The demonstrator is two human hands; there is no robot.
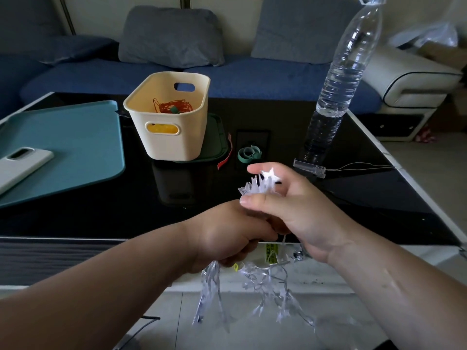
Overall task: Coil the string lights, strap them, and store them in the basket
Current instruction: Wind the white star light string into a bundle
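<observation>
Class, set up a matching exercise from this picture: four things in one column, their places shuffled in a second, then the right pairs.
1 basket
2 phone
3 green strap
4 string lights

A held by the left hand and right hand
B lying on the teal mat
C coiled on the black table, right of the basket
D standing on a dark green tray

Pairs: 1-D, 2-B, 3-C, 4-A

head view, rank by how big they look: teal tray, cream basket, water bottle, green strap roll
1. teal tray, largest, even cut off at the left edge
2. cream basket and water bottle: too alike to rank, bottle taller, basket wider
3. green strap roll, clearly smallest
</observation>
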